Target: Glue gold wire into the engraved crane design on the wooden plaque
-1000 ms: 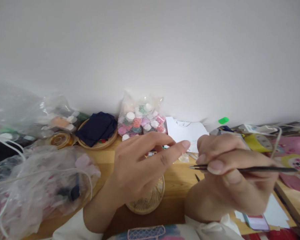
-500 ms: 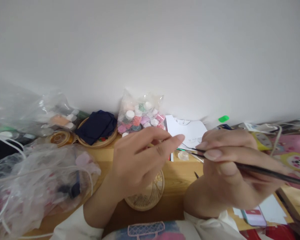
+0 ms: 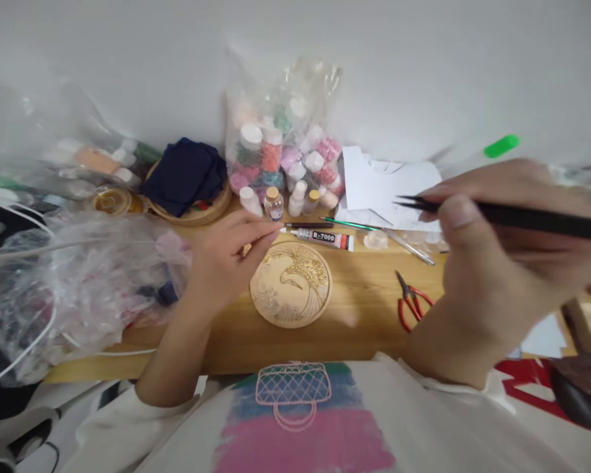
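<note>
My right hand (image 3: 502, 263) grips black tweezers (image 3: 536, 219), their tips pointing left above the white paper (image 3: 374, 186). My left hand (image 3: 226, 259) is raised over the left edge of a round wooden plaque (image 3: 295, 286) carved with a bird and touched with gold. Its thumb and index fingertips are pinched together; anything between them is too small to make out. Behind the plaque lie a B-7000 glue tube (image 3: 324, 238) and a dark pen (image 3: 309, 225). Red-handled pliers (image 3: 412, 302) rest on the wooden table, left of my right wrist.
Small bottles (image 3: 274, 202) stand before a clear bag of colourful jars (image 3: 270, 151). Dark blue cloth (image 3: 184, 176) lies on a round wooden frame at the back left. Crumpled plastic (image 3: 103, 282) and white cables cover the left side. A clear lump (image 3: 375, 240) sits near the paper.
My hands have moved apart, the left one leftward and the right one, with the tweezers, up and rightward. The view has tilted down, showing more of the table, the whole plaque and the pliers.
</note>
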A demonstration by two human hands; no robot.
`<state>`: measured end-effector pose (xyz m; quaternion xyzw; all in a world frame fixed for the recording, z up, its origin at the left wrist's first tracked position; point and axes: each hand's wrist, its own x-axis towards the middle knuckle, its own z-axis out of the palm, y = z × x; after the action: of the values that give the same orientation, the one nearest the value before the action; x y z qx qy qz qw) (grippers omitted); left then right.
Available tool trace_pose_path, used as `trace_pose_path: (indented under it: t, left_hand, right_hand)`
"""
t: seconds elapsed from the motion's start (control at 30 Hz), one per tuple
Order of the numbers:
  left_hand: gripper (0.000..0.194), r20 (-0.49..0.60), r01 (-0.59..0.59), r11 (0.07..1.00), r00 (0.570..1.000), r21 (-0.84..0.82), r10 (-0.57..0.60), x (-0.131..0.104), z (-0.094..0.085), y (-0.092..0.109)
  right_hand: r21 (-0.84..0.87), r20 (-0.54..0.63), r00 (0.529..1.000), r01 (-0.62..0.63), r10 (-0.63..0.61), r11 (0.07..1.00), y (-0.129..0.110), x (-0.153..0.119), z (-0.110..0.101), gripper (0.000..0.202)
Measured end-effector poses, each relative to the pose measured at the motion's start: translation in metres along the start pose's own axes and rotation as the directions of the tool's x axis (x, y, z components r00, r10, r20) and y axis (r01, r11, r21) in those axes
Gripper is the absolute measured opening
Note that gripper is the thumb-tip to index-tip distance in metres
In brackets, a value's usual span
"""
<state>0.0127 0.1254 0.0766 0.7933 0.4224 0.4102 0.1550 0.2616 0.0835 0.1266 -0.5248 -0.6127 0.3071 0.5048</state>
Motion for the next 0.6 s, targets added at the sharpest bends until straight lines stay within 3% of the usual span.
trace_pose_path:
  t: [0.07,0.17,0.37,0.6]
  left_hand:
    - [0.011,0.031,0.070,0.998,0.997,0.006,-0.070,-0.018,0.009,-0.011]
    - [0.011,0.030,0.086,0.996,0.996,0.002,-0.086,-0.038,0.022,-0.026]
    - [0.014,0.044,0.144,0.989,0.988,0.035,-0.146,-0.051,0.034,-0.036]
    - [0.018,0.164,0.036,0.983,0.984,0.181,-0.066,-0.054,0.049,-0.034]
  right_hand:
    - [-0.009,-0.022,1.000,-0.022,0.022,1.000,0.015,-0.007,0.006,0.015]
    - [-0.014,-0.049,0.998,-0.034,0.034,0.999,0.042,-0.014,0.018,0.010]
    - [0.067,-0.095,0.995,0.025,-0.019,0.997,0.094,-0.024,0.033,0.008]
    - [0.157,0.003,0.987,-0.161,0.163,0.974,0.107,-0.028,0.057,0.013]
